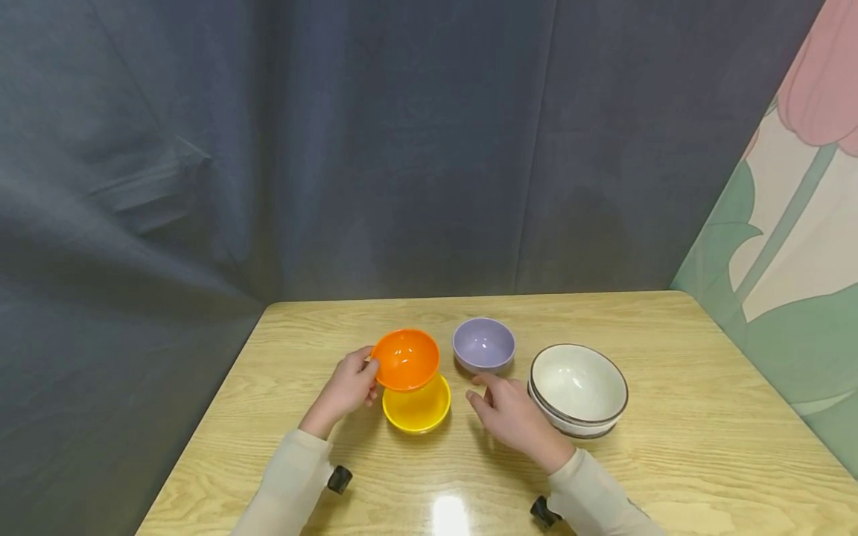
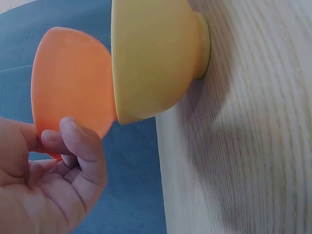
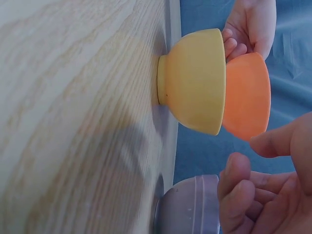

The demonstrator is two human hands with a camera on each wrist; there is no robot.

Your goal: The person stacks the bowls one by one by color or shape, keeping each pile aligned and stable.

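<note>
My left hand [image 1: 348, 385] pinches the left rim of an orange bowl [image 1: 406, 360], thumb on the near side. The bowl is held up off the table, and in the head view it covers the far rim of a yellow bowl [image 1: 417, 408] that stands upright on the table. In the left wrist view the orange bowl's lower edge shows beside the yellow rim; I cannot tell whether they touch. My right hand [image 1: 511, 417] hovers in front of a lavender bowl [image 1: 484, 345], thumb and fingers apart and loosely bent, holding nothing. Its thumb [image 3: 273, 142] points toward the orange bowl.
Two white bowls with dark rims [image 1: 579, 385] stand nested to the right, close to my right hand. The wooden table [image 1: 697, 447] ends at a dark curtain [image 1: 415, 149] behind and on the left. A floral cloth [image 1: 798, 298] hangs on the right.
</note>
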